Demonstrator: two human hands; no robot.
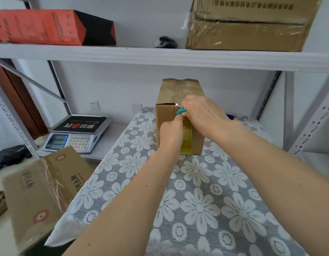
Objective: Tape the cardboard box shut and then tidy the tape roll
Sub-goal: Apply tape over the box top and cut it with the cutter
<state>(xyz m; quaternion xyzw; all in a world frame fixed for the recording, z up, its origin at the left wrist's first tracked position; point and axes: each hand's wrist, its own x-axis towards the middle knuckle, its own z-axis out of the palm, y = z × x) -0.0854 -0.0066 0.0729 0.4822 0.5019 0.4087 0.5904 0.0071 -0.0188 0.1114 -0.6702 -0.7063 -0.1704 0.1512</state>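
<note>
Standing upright on the lace-covered counter [206,191], the cardboard box [178,100] has a tape strip [186,137] down its near face, the left hand [171,133] pinching that strip's upper end while the right hand [200,111] grasps a blue-edged tape dispenser [181,111] at the top edge.

A brown cardboard box [178,100] stands upright on the flowered tablecloth, glossy tape [186,137] running down its near face.
</note>
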